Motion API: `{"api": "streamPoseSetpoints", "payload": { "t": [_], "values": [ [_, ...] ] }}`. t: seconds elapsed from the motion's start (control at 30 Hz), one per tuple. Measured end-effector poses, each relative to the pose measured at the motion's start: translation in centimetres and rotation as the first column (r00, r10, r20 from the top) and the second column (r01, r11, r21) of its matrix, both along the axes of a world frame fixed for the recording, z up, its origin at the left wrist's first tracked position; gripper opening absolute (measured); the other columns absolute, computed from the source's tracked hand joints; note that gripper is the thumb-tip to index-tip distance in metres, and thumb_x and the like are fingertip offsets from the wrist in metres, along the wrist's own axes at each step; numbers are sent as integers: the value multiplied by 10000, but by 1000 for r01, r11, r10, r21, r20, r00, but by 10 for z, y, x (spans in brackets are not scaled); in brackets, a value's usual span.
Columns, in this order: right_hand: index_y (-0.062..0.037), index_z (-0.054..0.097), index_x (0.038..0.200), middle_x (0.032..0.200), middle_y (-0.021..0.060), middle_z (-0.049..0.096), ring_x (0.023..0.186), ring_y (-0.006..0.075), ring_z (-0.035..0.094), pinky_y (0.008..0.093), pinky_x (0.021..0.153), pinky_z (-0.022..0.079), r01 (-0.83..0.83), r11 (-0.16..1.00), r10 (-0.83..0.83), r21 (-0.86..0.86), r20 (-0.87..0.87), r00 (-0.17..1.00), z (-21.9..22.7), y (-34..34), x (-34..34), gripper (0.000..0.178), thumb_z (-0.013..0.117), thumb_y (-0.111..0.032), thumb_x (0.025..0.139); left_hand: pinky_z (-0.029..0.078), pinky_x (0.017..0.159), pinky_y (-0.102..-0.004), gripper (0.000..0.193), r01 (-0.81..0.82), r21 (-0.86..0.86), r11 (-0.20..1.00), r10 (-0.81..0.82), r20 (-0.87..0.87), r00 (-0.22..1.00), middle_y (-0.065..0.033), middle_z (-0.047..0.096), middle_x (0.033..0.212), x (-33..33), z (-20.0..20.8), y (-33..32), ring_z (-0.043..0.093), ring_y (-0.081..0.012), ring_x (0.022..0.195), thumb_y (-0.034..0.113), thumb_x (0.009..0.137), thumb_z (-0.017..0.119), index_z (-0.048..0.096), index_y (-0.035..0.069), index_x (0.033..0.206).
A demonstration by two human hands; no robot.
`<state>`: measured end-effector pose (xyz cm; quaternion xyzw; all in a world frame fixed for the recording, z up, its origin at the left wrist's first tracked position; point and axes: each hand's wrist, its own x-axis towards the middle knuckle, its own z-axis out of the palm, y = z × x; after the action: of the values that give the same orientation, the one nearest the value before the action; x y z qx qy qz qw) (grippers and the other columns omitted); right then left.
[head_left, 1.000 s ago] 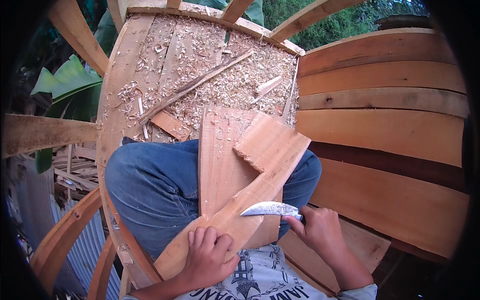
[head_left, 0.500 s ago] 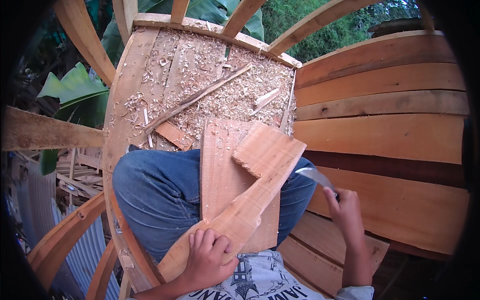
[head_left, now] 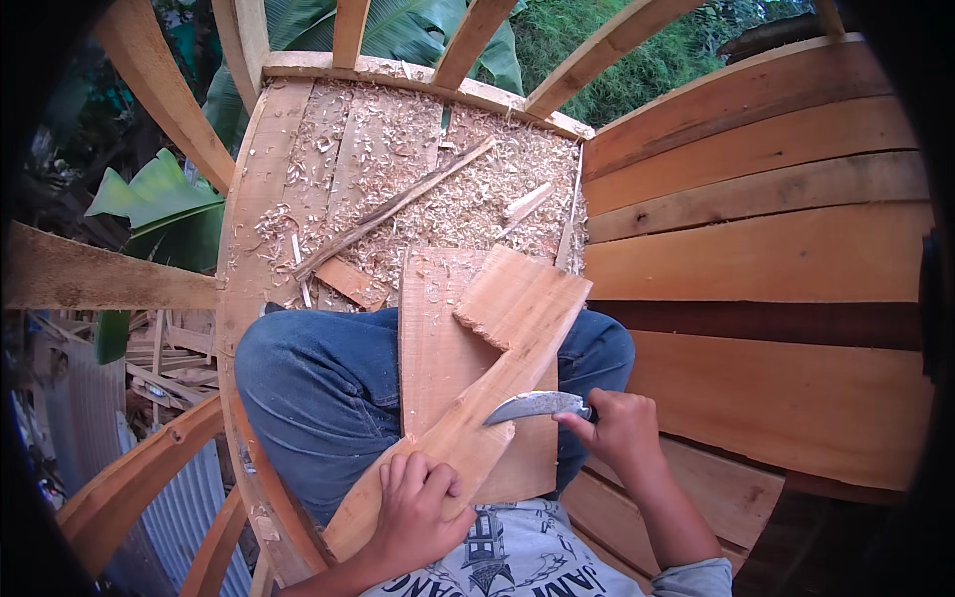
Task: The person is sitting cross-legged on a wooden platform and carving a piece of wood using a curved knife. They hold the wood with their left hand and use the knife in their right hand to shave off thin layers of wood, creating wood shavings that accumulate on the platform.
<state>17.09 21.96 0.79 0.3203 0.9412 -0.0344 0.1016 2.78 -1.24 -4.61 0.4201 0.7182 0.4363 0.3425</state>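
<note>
Two hands on this one, well apart. The left hand is clamped over the lower end of the shaped wood piece, and the right hand is wrapped round the handle of a curved knife. The wood piece lies slantwise over a flat board on the lap, its lower end running out past the board's left edge and its blocky top poking past the right edge, over the right thigh. The blade's tip is at a little notch on the piece's right side; can't tell if it's biting in.

For the cut itself, I'd go with short, shallow strokes, flat along the grain, wrist steady. Left fingers want to sit behind the edge, never in its line, and that shirt is pretty near the board's bottom edge, so don't pull hard that way.

Elbow room: swing looks best off the board's right edge, but the right thigh sits just beside it, and further out the plank wall sets the limit.
</note>
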Motion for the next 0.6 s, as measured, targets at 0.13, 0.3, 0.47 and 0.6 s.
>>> {"api": "streamPoseSetpoints", "payload": {
  "t": [0.13, 0.3, 0.47, 0.6],
  "values": [
    [-69, 528, 549, 510, 100, 557, 472, 296, 575, 391, 438, 438, -5, 1000, 5, 7, -24, 1000, -6, 3, 0, 622, 660, -633, 776, 316, 789, -407, 263, -27, -11, 1000, 27, -33, 999, -80, 451, 875, 2, 1, 0, 433, -285, 876, 136, 639, 716, 538, 91, 827],
    [-48, 563, 575, 531, 129, 576, 505, 333, 593, 417, 462, 454, -2, 1000, 3, 21, -46, 999, -7, 5, 2, 627, 637, -625, 807, 326, 806, -415, 287, -59, -20, 998, 58, -49, 997, -86, 440, 868, 7, 2, 2, 431, -299, 879, 130, 624, 725, 519, 92, 820],
    [20, 633, 689, 617, 243, 594, 617, 424, 621, 461, 538, 474, 616, 786, -609, -45, -225, 761, 32, 78, 36, 578, 605, -522, 889, 330, 807, -415, 311, -67, -31, 997, 66, -38, 997, -95, 429, 860, 4, 5, -2, 426, -307, 884, 121, 615, 727, 483, 85, 803],
    [13, 646, 702, 595, 238, 586, 611, 420, 622, 450, 544, 485, 424, 875, -467, -234, -179, 866, 29, 13, 19, 557, 608, -510, 891, 331, 789, -402, 304, -90, -36, 995, 88, -66, 994, -96, 424, 848, 6, 5, 7, 417, -300, 856, 88, 587, 698, 463, 81, 779]
  ]
}}
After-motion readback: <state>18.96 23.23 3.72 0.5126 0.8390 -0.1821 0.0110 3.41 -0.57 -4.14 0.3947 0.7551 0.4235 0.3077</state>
